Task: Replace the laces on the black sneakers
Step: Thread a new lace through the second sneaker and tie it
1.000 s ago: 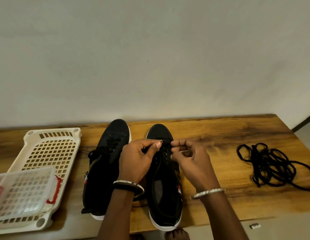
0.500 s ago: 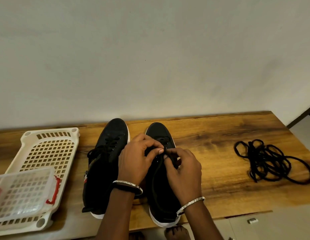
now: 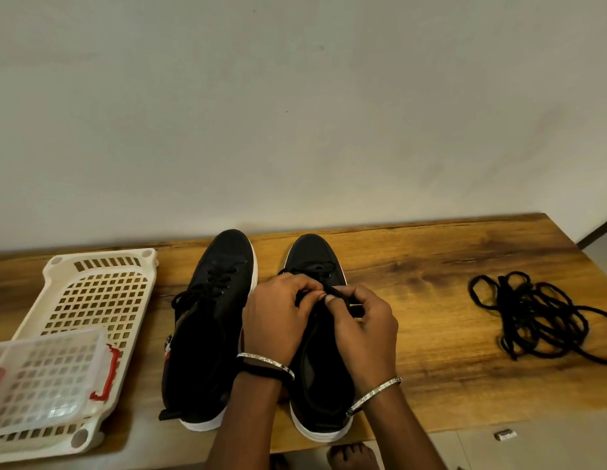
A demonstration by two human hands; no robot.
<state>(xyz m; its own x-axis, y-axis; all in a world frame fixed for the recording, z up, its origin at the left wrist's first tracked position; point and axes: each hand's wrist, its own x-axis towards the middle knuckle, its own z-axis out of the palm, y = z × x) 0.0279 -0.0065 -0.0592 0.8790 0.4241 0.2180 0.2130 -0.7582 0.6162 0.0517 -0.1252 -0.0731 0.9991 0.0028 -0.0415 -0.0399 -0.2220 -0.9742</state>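
Relacing under way: the left hand [image 3: 275, 320] and the right hand [image 3: 366, 334] meet over the right sneaker [image 3: 314, 256], which stands toe toward twelve o'clock at the middle of the table [image 3: 431, 266]; each hand is clamped on the same black lace [image 3: 334, 290], thumb and fingers pinching it above the eyelet rows, fingertips touching. The left sneaker [image 3: 212, 320] stands just beside it at nine o'clock, a lace through its eyelets and the ends slack; whether the pinched lace is going in or coming out cannot be told.

The step looks best served by a grip close to the lace's tip, one hand steadying the eyelet flap while the other feeds; the lace should lie flat and untwisted, and slack should be drawn evenly on both sides before the next eyelet.

A heap of loose black laces [image 3: 532, 317] lies at three o'clock, well apart from the shoes; a white slotted tray [image 3: 102, 286] sits at nine o'clock, with a clear box [image 3: 41, 371] with red clasps on its near end. The table is warm, dark-streaked wood, pushed against a plain pale wall [image 3: 295, 113] at twelve o'clock; pale floor [image 3: 549, 446] shows at five o'clock, and a bare foot [image 3: 349, 452] at six o'clock.
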